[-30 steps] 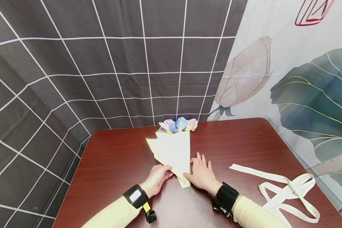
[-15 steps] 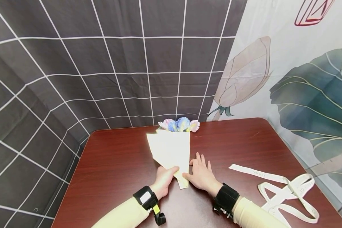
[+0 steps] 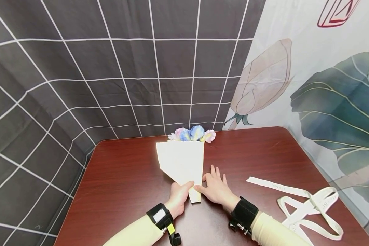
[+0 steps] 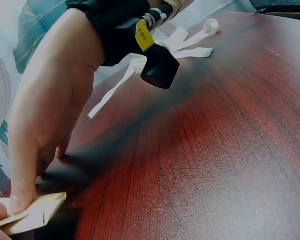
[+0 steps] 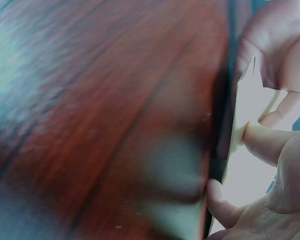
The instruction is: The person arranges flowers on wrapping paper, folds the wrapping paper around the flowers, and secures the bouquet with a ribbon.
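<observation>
A bouquet of pink and blue flowers [image 3: 190,134], wrapped in cream paper [image 3: 182,159], lies on the table with its narrow end towards me. At the lower left edge of the wrap, my left hand [image 3: 178,197] pinches the folded paper, thumb on top. My right hand [image 3: 216,188] rests along the opposite side, its thumb pressing the paper while the other fingers stretch out on the table. In the left wrist view the wrap's folded bottom end [image 4: 42,216] shows under the right thumb. The stems are hidden inside the paper.
A loosely looped white ribbon [image 3: 307,208] with printed lettering lies right of the right forearm on the red-brown table [image 3: 123,164]. Behind the table hangs a dark grid-patterned cloth [image 3: 135,92], beside a white cloth with printed plants [image 3: 264,82].
My left hand has moved right and brought the paper's left flap inward, so the wrap's lower end is narrower. The right hand has barely shifted.
</observation>
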Action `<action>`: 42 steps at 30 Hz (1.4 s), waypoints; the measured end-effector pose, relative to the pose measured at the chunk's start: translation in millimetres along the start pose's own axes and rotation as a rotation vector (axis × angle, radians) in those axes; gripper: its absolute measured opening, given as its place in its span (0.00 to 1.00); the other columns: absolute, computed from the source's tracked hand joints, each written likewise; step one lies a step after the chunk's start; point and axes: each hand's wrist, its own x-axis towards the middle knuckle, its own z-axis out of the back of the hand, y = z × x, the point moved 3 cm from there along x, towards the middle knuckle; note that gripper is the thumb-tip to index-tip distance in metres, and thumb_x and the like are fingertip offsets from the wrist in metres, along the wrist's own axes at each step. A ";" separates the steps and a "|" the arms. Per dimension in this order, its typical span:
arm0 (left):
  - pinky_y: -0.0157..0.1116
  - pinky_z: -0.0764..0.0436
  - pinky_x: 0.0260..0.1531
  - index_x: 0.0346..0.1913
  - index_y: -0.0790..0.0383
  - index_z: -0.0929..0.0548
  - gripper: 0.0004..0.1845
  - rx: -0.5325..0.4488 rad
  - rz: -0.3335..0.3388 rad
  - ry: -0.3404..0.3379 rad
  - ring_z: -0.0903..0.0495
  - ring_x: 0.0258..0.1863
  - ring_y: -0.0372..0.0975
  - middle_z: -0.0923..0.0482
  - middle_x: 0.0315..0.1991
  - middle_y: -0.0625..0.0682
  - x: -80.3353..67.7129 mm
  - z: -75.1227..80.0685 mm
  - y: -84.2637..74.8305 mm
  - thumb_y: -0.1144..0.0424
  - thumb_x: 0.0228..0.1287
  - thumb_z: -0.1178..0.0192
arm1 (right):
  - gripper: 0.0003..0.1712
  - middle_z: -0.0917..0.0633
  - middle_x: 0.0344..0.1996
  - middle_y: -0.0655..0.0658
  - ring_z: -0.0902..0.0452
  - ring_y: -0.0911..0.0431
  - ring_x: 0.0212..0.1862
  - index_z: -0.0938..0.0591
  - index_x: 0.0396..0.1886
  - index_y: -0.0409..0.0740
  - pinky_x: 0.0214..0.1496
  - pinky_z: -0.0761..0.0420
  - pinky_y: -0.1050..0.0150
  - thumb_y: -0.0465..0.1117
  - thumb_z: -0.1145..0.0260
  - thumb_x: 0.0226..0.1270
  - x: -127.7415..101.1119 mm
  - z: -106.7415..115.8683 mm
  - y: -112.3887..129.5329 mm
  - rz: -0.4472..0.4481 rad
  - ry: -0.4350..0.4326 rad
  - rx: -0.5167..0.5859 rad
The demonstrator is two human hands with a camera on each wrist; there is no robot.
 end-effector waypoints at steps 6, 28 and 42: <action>0.33 0.20 0.36 0.48 0.71 0.26 0.25 -0.077 0.026 0.042 0.19 0.33 0.37 0.20 0.38 0.54 3.1 0.8 3.1 0.60 0.51 0.31 | 0.21 0.49 0.71 0.25 0.61 0.32 0.73 0.26 0.23 0.54 0.67 0.53 0.32 0.64 0.37 0.58 -0.9 3.6 5.9 0.029 0.042 0.039; 0.35 0.22 0.41 0.48 0.68 0.23 0.27 -0.004 -0.019 0.065 0.21 0.38 0.38 0.19 0.41 0.51 1.5 55.4 -7.4 0.59 0.46 0.26 | 0.21 0.48 0.72 0.31 0.61 0.36 0.74 0.24 0.30 0.65 0.66 0.59 0.29 0.73 0.49 0.61 -3.9 2.3 10.6 0.059 0.085 0.034; 0.33 0.23 0.46 0.51 0.66 0.27 0.24 -0.074 -0.005 -0.046 0.22 0.42 0.36 0.21 0.41 0.45 -12.5 186.0 -31.7 0.66 0.52 0.31 | 0.25 0.48 0.73 0.32 0.60 0.37 0.74 0.24 0.33 0.64 0.66 0.59 0.30 0.74 0.56 0.63 -3.5 1.1 12.4 0.037 0.086 0.005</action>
